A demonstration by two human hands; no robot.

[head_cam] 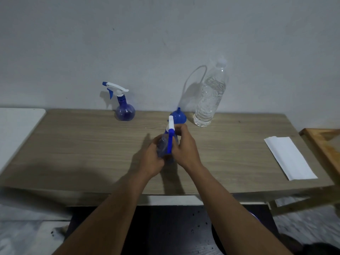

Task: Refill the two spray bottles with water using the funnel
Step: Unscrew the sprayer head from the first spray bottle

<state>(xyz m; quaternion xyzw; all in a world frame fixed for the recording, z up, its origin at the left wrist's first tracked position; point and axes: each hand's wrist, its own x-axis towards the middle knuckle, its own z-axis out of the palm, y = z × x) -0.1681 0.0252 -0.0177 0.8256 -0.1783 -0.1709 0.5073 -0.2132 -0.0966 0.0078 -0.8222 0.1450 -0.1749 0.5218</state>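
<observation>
At table (73, 144) centre: my left hand (151, 160) grips near sprayer (163, 145) body, right hand (184, 147) curls round its head; bottle (209, 100) holds water nearly to shoulder.

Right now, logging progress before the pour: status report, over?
Both on near spray bottle: left grip round body, right grip at neck. Its spray head not yet off. Behind, untouched: funnel, water bottle, second spray bottle. Path to funnel open.
</observation>
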